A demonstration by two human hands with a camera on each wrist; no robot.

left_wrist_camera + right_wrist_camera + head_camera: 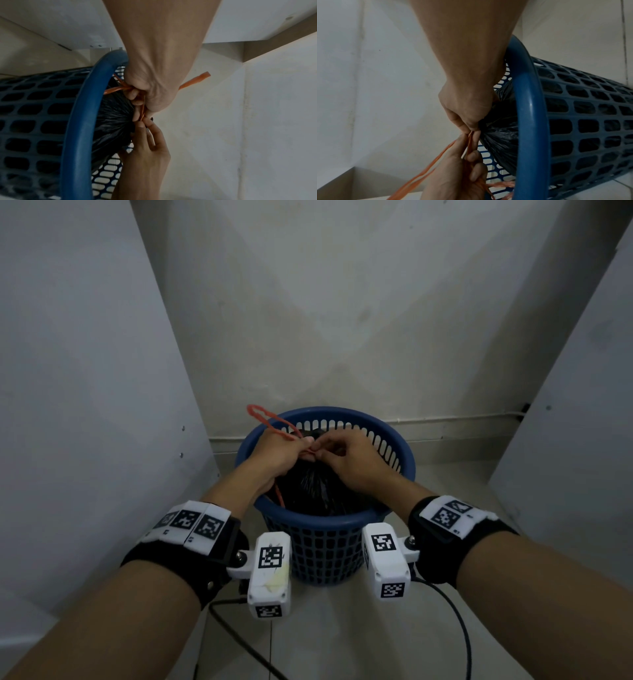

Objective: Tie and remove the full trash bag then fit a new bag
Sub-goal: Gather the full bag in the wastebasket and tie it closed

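A blue lattice bin (342, 518) stands on the floor against the back wall, with a black trash bag (308, 487) gathered at its mouth inside. Orange drawstrings (263, 419) loop up past the bin's left rim. My left hand (274, 455) grips the strings in its curled fingers (135, 94) above the bag's neck (118, 119). My right hand (346, 457) pinches the same strings (471, 143) just beside it, with its fingertips (467, 128) at the bag's gathered top (498, 131).
Grey-white panels (85, 371) close in on the left and right (582, 405), leaving a narrow recess around the bin. A pale wall (325, 320) is behind it. Black cables (459, 628) trail over the tiled floor near my wrists.
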